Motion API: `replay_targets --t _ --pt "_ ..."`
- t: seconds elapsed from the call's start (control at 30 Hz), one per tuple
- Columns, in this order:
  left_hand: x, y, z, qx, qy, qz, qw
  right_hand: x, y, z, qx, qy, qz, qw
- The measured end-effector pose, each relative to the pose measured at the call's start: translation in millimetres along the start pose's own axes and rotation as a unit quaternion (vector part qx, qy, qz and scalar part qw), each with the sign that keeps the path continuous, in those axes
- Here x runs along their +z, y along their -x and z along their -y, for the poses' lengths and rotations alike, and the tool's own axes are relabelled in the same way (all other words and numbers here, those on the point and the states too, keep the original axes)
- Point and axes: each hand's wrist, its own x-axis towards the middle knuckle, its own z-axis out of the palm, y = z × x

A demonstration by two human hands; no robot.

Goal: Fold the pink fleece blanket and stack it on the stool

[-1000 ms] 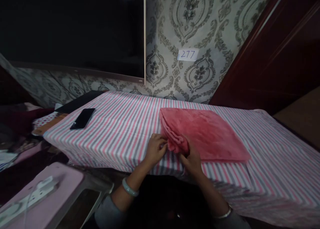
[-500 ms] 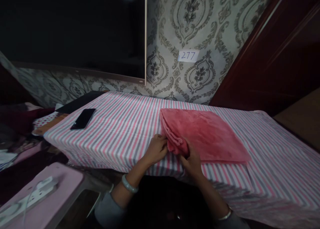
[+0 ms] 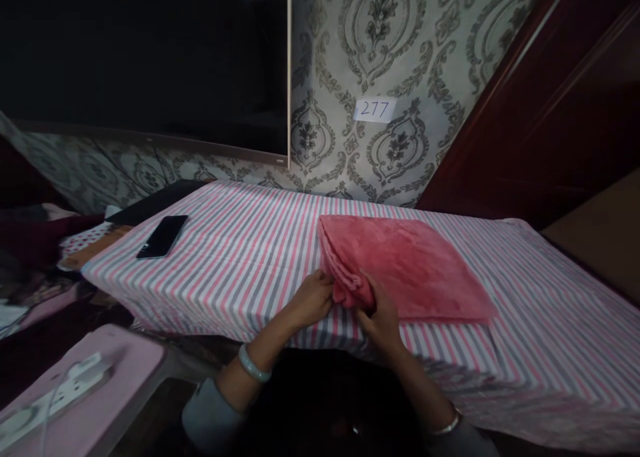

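Far left on the striped sheet [image 3: 240,257], well apart from everything: a phone [image 3: 162,236]. Then the left hand [image 3: 311,300], fingers curled shut against the near-left corner of the folded pink cloth [image 3: 405,267], pinching its layered edge. Just beside, touching the same corner from the near side, the right hand [image 3: 383,317], fingers closed over the bunched folds. Both equally close to that corner. Cloth lying flat near the sheet's front edge, long axis running right and away from the fingers.
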Motion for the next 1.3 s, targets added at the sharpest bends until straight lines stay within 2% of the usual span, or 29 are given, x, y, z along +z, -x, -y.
replay_targets --t 0.1,0.23,0.37,0.47,0.53,0.67,0.73,0.87,1.1,1.3 --pt "1.7 -1.7 1.4 0.004 -0.026 0.019 0.999 -1.4 -0.2 2.9 -0.025 0.027 0.014 0.999" --pt "2.1 -2.0 -2.3 -0.002 -0.018 -0.019 1.000 -3.2 -1.1 5.5 -0.053 0.051 0.028 0.997" --pt "4.1 6.0 -2.2 -0.026 0.073 -0.038 0.996 -6.4 -1.9 6.5 -0.067 0.049 0.038 0.996" --pt "6.5 17.2 -1.4 -0.077 0.148 -0.091 0.982 -9.0 -2.5 7.9 -0.063 0.037 0.047 0.996" --pt "8.0 24.0 -4.1 -0.089 0.181 -0.115 0.973 -10.0 -2.8 9.0 -0.061 0.032 0.049 0.996" --pt "11.6 29.8 -17.0 -0.066 0.200 -0.058 0.976 -9.8 -2.9 10.6 -0.053 0.031 0.041 0.997" --pt "13.5 29.1 -24.0 -0.057 0.171 -0.025 0.983 -9.5 -2.6 10.4 -0.055 0.028 0.040 0.997" --pt "15.5 24.1 -30.5 -0.045 0.104 0.003 0.993 -11.1 -1.2 7.0 -0.074 0.016 0.062 0.995" --pt "13.4 27.3 -26.3 0.003 0.114 0.001 0.993 -20.3 -3.6 7.0 -0.082 0.004 0.119 0.990" --pt "11.2 35.2 -33.9 -0.029 0.098 -0.023 0.994 -21.0 -4.0 10.5 -0.100 0.067 0.169 0.978"
